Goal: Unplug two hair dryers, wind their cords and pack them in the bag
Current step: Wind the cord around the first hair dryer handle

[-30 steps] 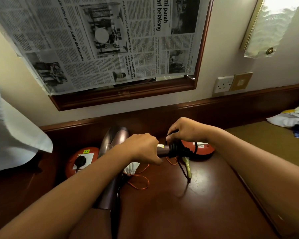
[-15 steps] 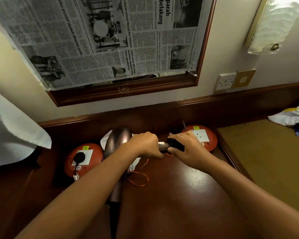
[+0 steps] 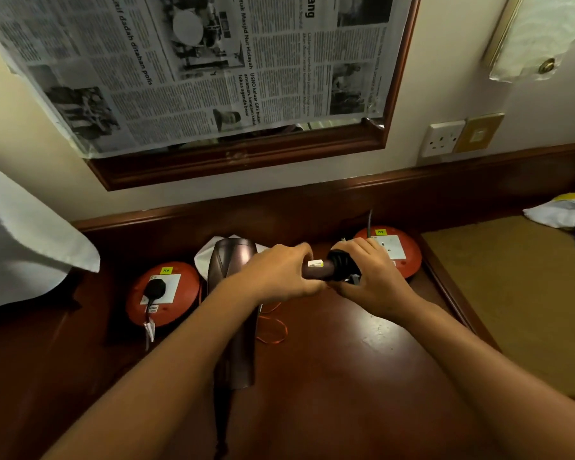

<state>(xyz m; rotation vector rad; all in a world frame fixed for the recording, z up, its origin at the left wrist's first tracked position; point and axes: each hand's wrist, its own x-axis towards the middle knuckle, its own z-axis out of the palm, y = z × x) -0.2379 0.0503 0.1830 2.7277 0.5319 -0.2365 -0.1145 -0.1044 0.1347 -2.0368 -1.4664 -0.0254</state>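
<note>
The left hand [image 3: 279,273] grips a hair dryer's handle [image 3: 316,269] at mid-frame while the right hand [image 3: 367,277] curls round its wound black cord [image 3: 342,265]; that dryer looks unplugged, winding nearly done. A second dryer [image 3: 234,313] lies at 7 o'clock, a plug [image 3: 155,288] sits in the 9 o'clock orange socket reel [image 3: 163,293], and nothing looks packed. The dark wooden surface [image 3: 346,376] meets a wall with a newspaper-covered mirror [image 3: 213,71] at 12 o'clock.

One head-worn wide-angle view looks forward and down, close over the desk [image 3: 362,376], facing the wall.
</note>
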